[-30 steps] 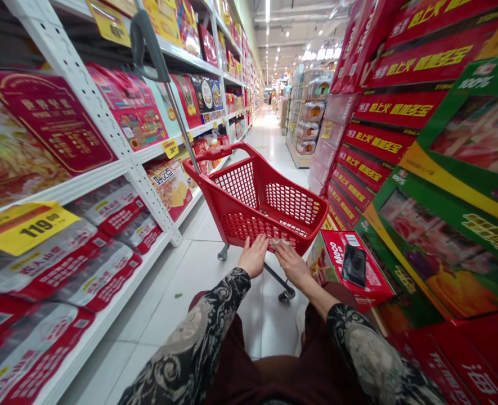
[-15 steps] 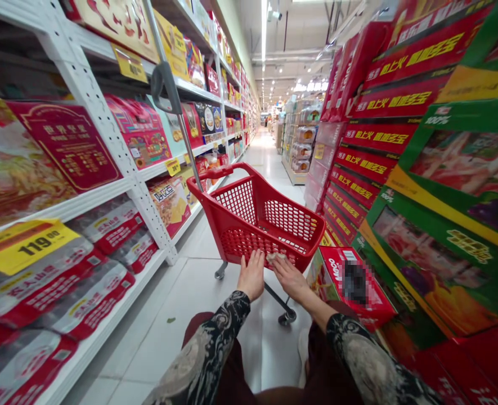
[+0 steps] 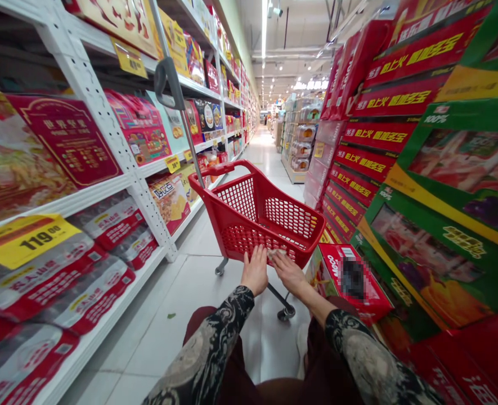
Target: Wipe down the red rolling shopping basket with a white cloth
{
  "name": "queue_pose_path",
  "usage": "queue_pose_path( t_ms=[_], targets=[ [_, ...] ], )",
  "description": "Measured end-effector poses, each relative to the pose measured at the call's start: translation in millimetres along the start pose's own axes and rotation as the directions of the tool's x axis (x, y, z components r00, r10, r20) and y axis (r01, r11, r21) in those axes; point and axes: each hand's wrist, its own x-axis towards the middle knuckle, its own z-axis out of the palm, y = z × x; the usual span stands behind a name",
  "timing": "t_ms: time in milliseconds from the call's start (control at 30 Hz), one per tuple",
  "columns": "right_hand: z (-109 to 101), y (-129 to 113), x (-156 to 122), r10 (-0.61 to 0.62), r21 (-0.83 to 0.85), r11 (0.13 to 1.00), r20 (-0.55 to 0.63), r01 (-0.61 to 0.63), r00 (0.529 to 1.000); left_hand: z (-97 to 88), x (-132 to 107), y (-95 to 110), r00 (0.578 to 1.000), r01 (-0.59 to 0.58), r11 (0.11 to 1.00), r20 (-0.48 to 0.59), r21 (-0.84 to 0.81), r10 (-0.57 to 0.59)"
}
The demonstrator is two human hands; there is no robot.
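Both hands (image 3: 255, 271) (image 3: 288, 274) apparently on red cart (image 3: 240, 198)

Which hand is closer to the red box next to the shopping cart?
Right. The right hand is on the red shopping cart, just left of the red box; the left hand is farther left, past the right hand.

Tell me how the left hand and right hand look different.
The left hand stands upright with fingers spread on the red shopping cart; the right hand leans sideways, fingers bent at the rim. The right hand has a small pale thing; the left hand has none. Both touch the cart.
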Motion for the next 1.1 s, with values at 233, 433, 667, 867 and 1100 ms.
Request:
queue_pose_path(
  t_ms=[233, 433, 667, 867, 1100],
  targets=[
    [-11, -6, -15, 0.041, 0.074, 0.997, -0.076, -0.035, 0.996, 6.7, 0, -8, 1.0, 0.019, 1.0, -0.015, -0.007, -0.019],
    [-54, 32, -9, 0.41, 0.192, 0.909, -0.261, -0.37, 0.874, -17.9, 29, -15, 0.993, 0.011, 1.0, -0.115, 0.026, -0.008],
    [-26, 17, 19, 0.495, 0.265, 0.862, -0.258, -0.432, 0.83, -32.7, 52, -7, 0.992, -0.107, 0.99, -0.058, 0.09, 0.112],
    [-32, 22, 15, 0.442, 0.242, 0.887, -0.201, -0.393, 0.874, -37.6, 60, -18, 0.986, -0.148, 0.983, -0.063, 0.11, 0.156],
    [-34, 33, -12, 0.559, 0.27, 0.821, -0.195, -0.504, 0.806, -46.6, 67, -46, 0.993, -0.082, 0.986, -0.067, 0.148, 0.093]
  ],
)
